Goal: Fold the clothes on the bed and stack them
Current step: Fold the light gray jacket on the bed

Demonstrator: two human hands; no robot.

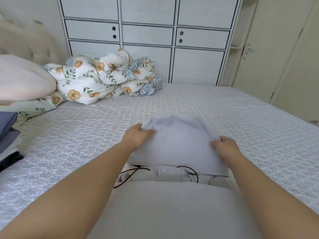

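A pale grey hooded garment [172, 200] lies on the bed in front of me, its body spread toward the near edge. Its hood [177, 145] is lifted off the bed and curves over toward me. My left hand [138, 136] pinches the hood's left edge. My right hand [224, 147] grips its right edge. A thin black drawstring [131, 173] and a white button show at the collar below the hood. A stack of folded clothes [8, 135] in blue, grey and black sits at the far left edge of the bed.
The bed [241, 118] has a grey patterned cover. A crumpled floral duvet [103, 78] and pillows [22, 78] lie at the head, far left. A white wardrobe [146, 31] stands behind the bed and a door [259, 49] is at right.
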